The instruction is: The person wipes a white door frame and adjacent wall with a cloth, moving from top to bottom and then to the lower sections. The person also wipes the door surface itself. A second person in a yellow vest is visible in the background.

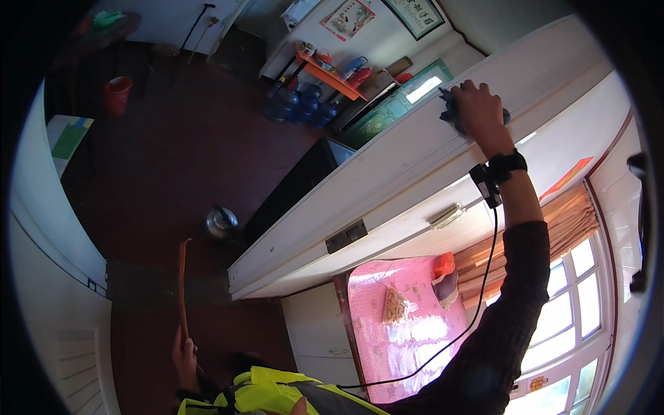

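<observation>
My right hand is raised at the upper right with its fingers closed over a dark grey cloth. The cloth lies against the white door frame, bunched under the palm. Around that wrist is a black strap with a small black device, from which a thin cable runs down to the yellow vest. Low on the left, my left hand grips the lower end of a slim brown wooden stick. The stick points away from me and has a small hooked tip.
A white door stands at the left. Beyond the frame are a metal kettle, a black cabinet, blue water jugs, an orange shelf and a red bucket. A pink-covered bed and curtained window lie right.
</observation>
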Demonstrator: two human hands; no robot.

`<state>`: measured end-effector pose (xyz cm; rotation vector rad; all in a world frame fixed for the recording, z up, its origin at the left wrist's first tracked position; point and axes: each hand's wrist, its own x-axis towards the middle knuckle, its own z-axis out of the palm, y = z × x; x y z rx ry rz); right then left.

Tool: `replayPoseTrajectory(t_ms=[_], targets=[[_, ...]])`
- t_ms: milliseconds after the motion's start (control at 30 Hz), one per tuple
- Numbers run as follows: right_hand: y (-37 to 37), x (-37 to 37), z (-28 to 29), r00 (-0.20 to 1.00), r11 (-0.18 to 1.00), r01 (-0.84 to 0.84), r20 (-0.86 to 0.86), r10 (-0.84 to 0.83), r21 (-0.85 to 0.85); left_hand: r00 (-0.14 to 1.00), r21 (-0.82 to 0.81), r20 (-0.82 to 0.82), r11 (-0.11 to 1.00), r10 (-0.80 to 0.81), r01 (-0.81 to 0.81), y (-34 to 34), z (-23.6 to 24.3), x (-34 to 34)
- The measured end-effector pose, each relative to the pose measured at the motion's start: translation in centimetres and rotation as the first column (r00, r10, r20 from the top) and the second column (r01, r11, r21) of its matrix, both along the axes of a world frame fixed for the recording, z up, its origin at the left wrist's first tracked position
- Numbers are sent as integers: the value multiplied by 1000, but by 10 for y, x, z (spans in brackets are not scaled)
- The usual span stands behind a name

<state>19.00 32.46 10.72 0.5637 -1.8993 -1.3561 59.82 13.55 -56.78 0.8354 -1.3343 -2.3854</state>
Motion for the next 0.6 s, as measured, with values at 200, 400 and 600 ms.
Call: replayPoseTrajectory(t_ms=[200,400,600], targets=[[1,-7,-35,993,990,-96,58,102,-103,996,-341,88,938,-31,59,-53,52,11],[-5,-35,-201,917,999,-41,397,49,-28,989,-523,143,846,-35,105,-71,79,20],[-15,-18,-360,801,981,56,578,-154,184,988,-527,154,845,-3,85,-117,81,-8]])
